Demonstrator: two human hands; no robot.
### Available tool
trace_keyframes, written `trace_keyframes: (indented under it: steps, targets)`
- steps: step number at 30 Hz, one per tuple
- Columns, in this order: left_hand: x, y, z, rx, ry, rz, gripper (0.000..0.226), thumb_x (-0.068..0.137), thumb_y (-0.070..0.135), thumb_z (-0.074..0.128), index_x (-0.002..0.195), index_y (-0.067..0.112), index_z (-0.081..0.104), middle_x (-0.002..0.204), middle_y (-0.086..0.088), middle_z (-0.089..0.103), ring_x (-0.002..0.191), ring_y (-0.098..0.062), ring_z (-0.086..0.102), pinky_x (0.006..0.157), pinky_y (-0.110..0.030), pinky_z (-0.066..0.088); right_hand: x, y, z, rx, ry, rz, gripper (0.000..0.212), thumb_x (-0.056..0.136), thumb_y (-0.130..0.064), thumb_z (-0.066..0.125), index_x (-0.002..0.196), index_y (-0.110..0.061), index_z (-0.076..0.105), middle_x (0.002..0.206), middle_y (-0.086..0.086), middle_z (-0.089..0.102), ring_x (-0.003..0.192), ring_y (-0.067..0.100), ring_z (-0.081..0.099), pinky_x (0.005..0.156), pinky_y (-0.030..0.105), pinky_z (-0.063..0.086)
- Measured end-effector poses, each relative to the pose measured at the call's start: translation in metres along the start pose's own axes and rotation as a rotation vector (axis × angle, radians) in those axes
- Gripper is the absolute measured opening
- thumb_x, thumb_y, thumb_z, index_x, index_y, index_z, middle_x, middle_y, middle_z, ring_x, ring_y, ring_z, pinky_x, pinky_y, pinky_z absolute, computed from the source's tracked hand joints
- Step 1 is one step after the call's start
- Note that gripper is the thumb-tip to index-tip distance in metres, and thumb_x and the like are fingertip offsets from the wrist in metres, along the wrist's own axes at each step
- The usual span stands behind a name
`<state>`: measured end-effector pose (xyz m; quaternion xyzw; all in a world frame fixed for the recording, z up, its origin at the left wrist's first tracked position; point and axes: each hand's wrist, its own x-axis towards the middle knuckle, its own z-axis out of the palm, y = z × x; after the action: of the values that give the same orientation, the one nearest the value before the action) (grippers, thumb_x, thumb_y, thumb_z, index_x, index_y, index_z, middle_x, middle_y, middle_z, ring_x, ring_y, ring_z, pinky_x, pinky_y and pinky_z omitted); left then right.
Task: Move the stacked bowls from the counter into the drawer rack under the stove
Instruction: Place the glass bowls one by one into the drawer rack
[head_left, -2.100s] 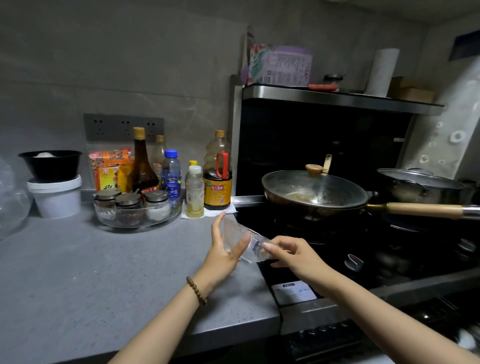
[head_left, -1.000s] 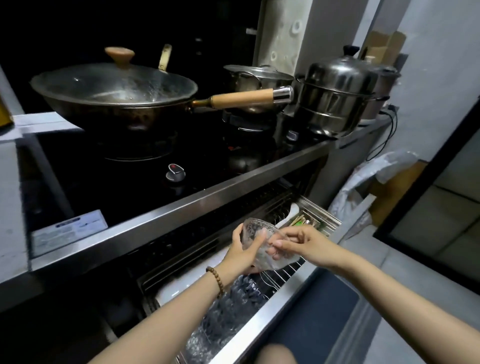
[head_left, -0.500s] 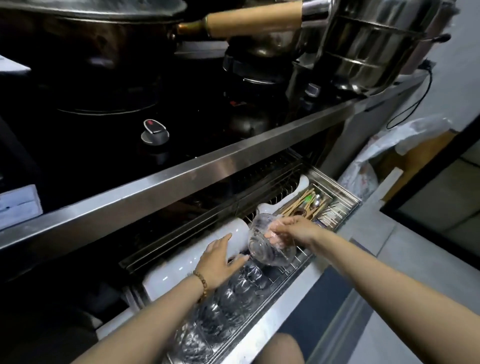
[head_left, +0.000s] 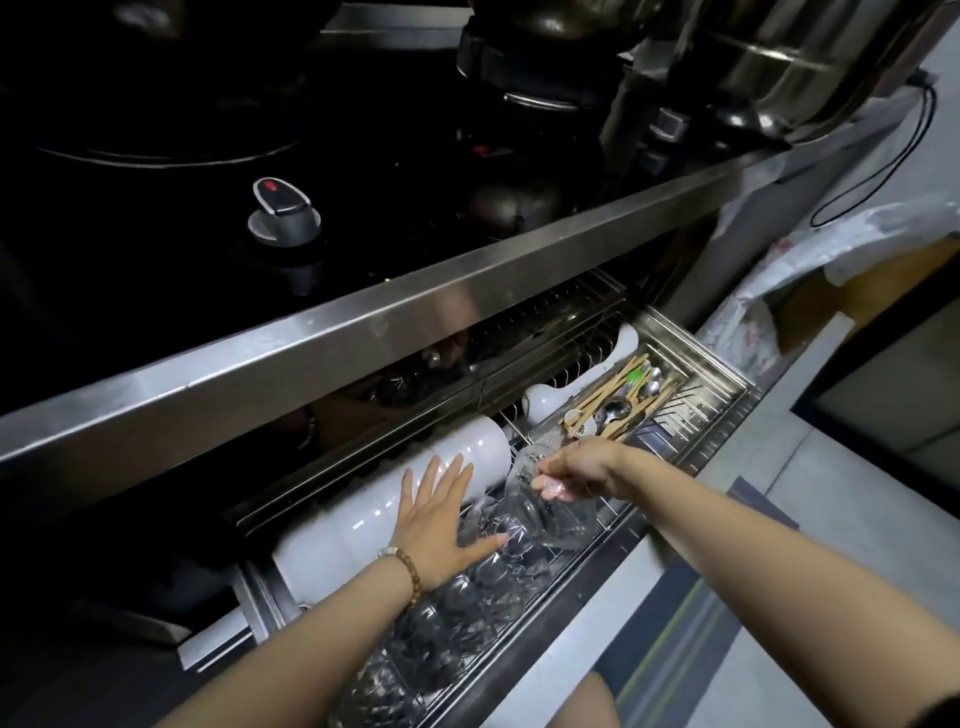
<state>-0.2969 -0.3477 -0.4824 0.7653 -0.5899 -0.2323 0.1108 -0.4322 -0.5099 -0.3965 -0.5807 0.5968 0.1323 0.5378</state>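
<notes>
The drawer rack (head_left: 691, 441) under the stove is pulled out. A row of clear glass bowls (head_left: 467, 597) stands on edge along its front. My right hand (head_left: 576, 467) pinches the rim of one clear glass bowl (head_left: 561, 519) at the right end of that row, low in the rack. My left hand (head_left: 441, 514) is spread flat, fingers apart, resting across the row of glass bowls and the white dishes (head_left: 374, 509) behind them.
A cutlery tray (head_left: 623, 400) with chopsticks and spoons fills the drawer's right end. The steel stove edge (head_left: 363, 332) overhangs the drawer, with a knob (head_left: 283, 213) and pots above. A plastic bag (head_left: 831, 260) and cable lie to the right.
The view dropped from the counter to the open drawer. The glass bowl went down from above the rack into the row's right end. My left hand let go and spread over the row.
</notes>
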Motion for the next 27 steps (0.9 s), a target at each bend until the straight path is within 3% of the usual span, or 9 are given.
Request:
trace_keyframes:
  steps: [4,8,13,17,21,24,27]
  targets:
    - [0.000,0.000,0.001,0.006,0.008,0.001,0.103,0.072,0.084,0.029,0.150,0.024,-0.002,0.158,0.006,-0.011,0.142,-0.016,-0.023,0.111,-0.044,-0.024,0.002,0.001,0.004,-0.010,-0.030,0.024,0.026,0.096,-0.013,0.051,0.072,-0.005,0.056,0.047,0.002,0.064,0.036,0.009,0.058,0.039,0.022,0.050]
    - [0.000,0.000,0.000,-0.010,0.003,0.000,0.104,0.072,0.082,0.033,0.150,0.024,-0.002,0.158,0.006,-0.011,0.142,-0.016,-0.023,0.111,-0.043,-0.024,0.004,-0.001,0.007,0.021,-0.073,0.015,0.025,0.097,-0.010,0.047,0.074,-0.006,0.056,0.042,-0.003,0.064,0.036,0.005,0.057,0.043,0.017,0.049]
    - [0.000,0.000,0.000,-0.014,0.002,0.001,0.104,0.072,0.083,0.033,0.150,0.023,-0.002,0.158,0.006,-0.011,0.142,-0.015,-0.023,0.112,-0.044,-0.022,0.007,-0.004,0.012,0.020,-0.115,0.005,0.020,0.098,-0.008,0.044,0.090,0.004,0.058,0.067,0.007,0.066,0.055,0.012,0.060,0.061,0.026,0.052]
    - [0.000,-0.001,0.000,-0.028,0.013,0.004,0.104,0.071,0.083,0.033,0.150,0.024,-0.001,0.158,0.007,-0.010,0.142,-0.014,-0.023,0.112,-0.042,-0.023,0.009,-0.003,0.020,0.010,-0.136,-0.031,0.020,0.097,-0.004,0.045,0.089,0.009,0.057,0.046,0.002,0.066,0.038,0.006,0.061,0.044,0.016,0.051]
    - [0.000,-0.002,0.002,-0.036,0.017,0.002,0.106,0.070,0.085,0.032,0.150,0.025,-0.001,0.158,0.008,-0.011,0.142,-0.013,-0.023,0.111,-0.041,-0.025,0.012,-0.006,0.025,-0.096,-0.109,-0.064,0.018,0.094,-0.003,0.049,0.092,0.013,0.057,0.066,0.010,0.064,0.038,0.005,0.060,0.045,0.016,0.051]
    - [0.001,-0.002,0.003,-0.041,0.015,0.001,0.106,0.069,0.086,0.031,0.150,0.026,-0.002,0.158,0.009,-0.011,0.141,-0.013,-0.024,0.109,-0.040,-0.026,0.014,-0.005,0.023,-0.107,-0.133,-0.076,0.019,0.094,-0.003,0.050,0.082,0.008,0.059,0.066,0.009,0.063,0.038,0.005,0.059,0.044,0.015,0.050]
    - [0.000,-0.001,0.000,-0.050,0.001,0.005,0.105,0.071,0.084,0.032,0.150,0.025,-0.003,0.158,0.008,-0.011,0.142,-0.013,-0.023,0.109,-0.040,-0.026,0.014,-0.003,0.022,-0.141,-0.121,-0.081,0.020,0.093,-0.006,0.052,0.100,0.011,0.060,0.077,0.013,0.064,0.052,0.011,0.063,0.054,0.019,0.051]
